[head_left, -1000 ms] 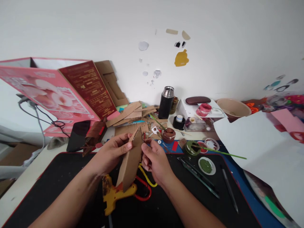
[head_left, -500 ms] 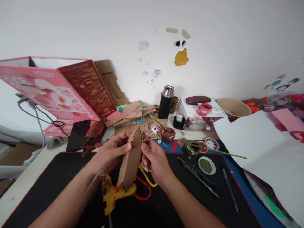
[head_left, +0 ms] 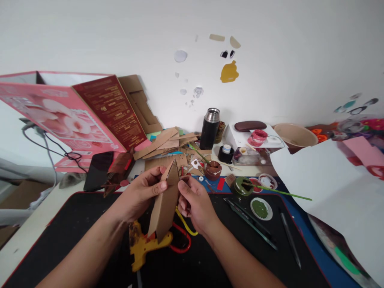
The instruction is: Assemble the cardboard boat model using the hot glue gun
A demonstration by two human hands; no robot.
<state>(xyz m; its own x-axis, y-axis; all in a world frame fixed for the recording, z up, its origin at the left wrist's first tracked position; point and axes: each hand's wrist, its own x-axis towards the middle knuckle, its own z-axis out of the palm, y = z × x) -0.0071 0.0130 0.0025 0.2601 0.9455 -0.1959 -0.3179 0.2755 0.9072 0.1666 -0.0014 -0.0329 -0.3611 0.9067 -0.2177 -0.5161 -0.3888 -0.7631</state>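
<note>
Both hands hold one cardboard piece (head_left: 164, 208) at centre frame, lifted off the black mat (head_left: 75, 224). Left hand (head_left: 141, 196): grip pinching the piece's upper left edge, thumb on the near face. Right hand (head_left: 195, 204): grip pinching the upper right edge just under the pointed tip, fingers curled close. The piece is long, folded lengthwise, tip up, lower end hanging over a yellow glue gun (head_left: 142, 244) that lies flat on the mat, untouched. Red and yellow loops (head_left: 183, 234) lie beside it; can't tell what they are.

Progress, judged: the piece looks already cut and creased, no paint on it, and no glue visible. Green paint jar (head_left: 242, 186) and brown paint pot (head_left: 213, 170) stand open right of centre on the tabletop. Cardboard scraps (head_left: 168, 146) are piled behind the hands, a pink box (head_left: 60, 116) at upper left.
</note>
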